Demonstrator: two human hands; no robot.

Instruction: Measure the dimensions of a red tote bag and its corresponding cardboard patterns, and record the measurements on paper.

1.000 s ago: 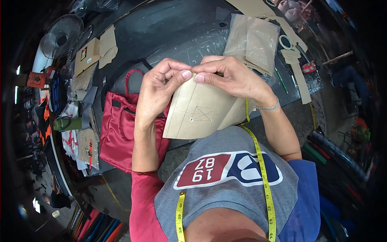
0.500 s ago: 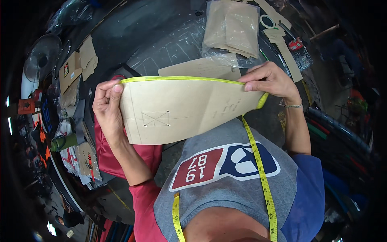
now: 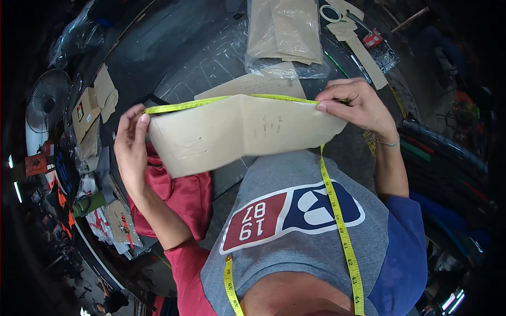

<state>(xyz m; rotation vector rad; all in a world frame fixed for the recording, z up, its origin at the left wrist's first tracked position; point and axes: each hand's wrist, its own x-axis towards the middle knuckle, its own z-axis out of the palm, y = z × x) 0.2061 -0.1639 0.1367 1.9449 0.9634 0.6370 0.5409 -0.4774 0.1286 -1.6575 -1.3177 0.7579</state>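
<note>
Between my two hands a tan card pattern (image 3: 211, 131) is held up, bent along a crease in its middle, with pencil lines and small holes on its left part. A yellow measuring tape (image 3: 184, 105) runs along its upper edge. My left hand (image 3: 132, 139) pinches tape and card at the left corner. At the right end, my right hand (image 3: 356, 102) grips tape and card between thumb and fingers. The rest of the tape hangs around my neck, over my grey shirt (image 3: 295, 253). Beneath the card at left lies a red fabric bag (image 3: 184, 203), partly hidden.
On the dark table (image 3: 174, 58) lie a plastic bag of card pieces (image 3: 284, 31), another card sheet (image 3: 263, 81), a tape roll (image 3: 330, 13) and card strips (image 3: 369, 66). A fan (image 3: 47, 100) stands left, near a green roll (image 3: 87, 204). Another person (image 3: 113, 300) appears at lower left.
The card has gone from nearly flat to bent at its middle crease, and the tape now bows apart from its edge in places. My left hand has shifted slightly left.
</note>
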